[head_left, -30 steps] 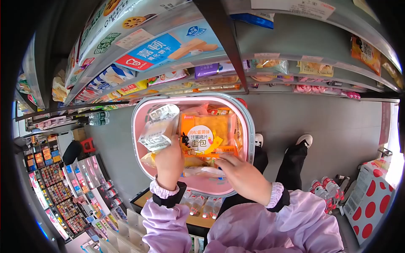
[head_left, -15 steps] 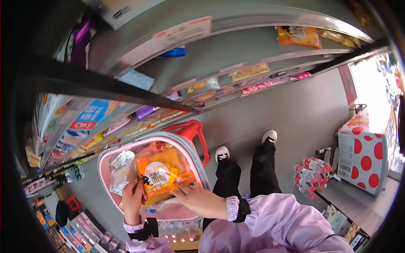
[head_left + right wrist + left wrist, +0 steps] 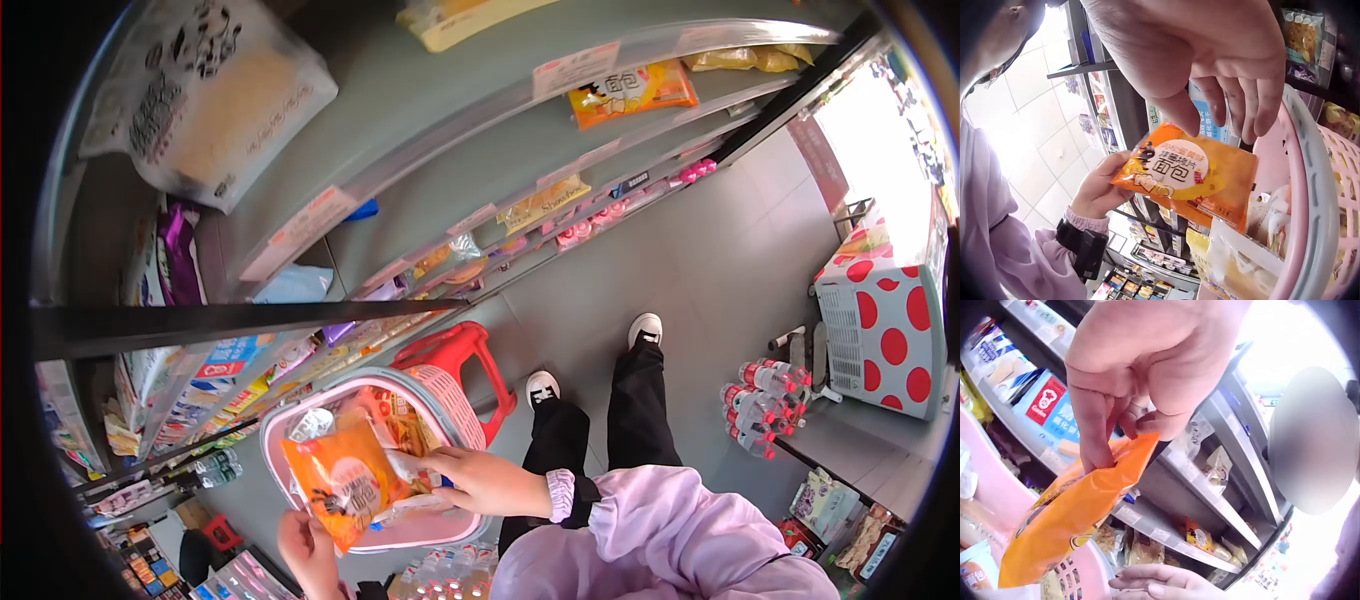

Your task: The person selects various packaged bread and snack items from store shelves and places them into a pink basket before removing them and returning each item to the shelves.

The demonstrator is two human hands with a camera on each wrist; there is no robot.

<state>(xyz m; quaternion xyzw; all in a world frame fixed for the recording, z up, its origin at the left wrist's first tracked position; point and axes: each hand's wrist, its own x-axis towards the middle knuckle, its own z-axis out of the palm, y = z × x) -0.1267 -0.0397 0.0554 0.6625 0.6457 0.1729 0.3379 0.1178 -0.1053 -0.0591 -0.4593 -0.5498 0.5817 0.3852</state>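
An orange packet of bread (image 3: 345, 485) is pinched at one edge by my left hand (image 3: 308, 550), its printed front facing up over the basket. The left wrist view shows thumb and fingers closed on a corner of the packet (image 3: 1066, 519). My right hand (image 3: 490, 480) hovers over the near right of the pink basket (image 3: 450, 400), fingers loosely bent. In the right wrist view nothing lies between those fingers, and the packet (image 3: 1219, 181) hangs just beyond the fingertips. Other snack packs fill the basket, among them a clear-and-white pack (image 3: 1241, 256) beneath the orange packet.
A red stool (image 3: 485, 375) stands against the basket. Snack shelves (image 3: 430, 240) run along the far side, with another orange packet (image 3: 635, 92) on one. Bundled bottles (image 3: 765, 405) and a red-dotted cabinet (image 3: 885, 340) are to the right.
My left hand has gone from the silvery-white pack to the orange bread packet, lifting and tilting it toward the basket's left side. The head view has turned to the right.
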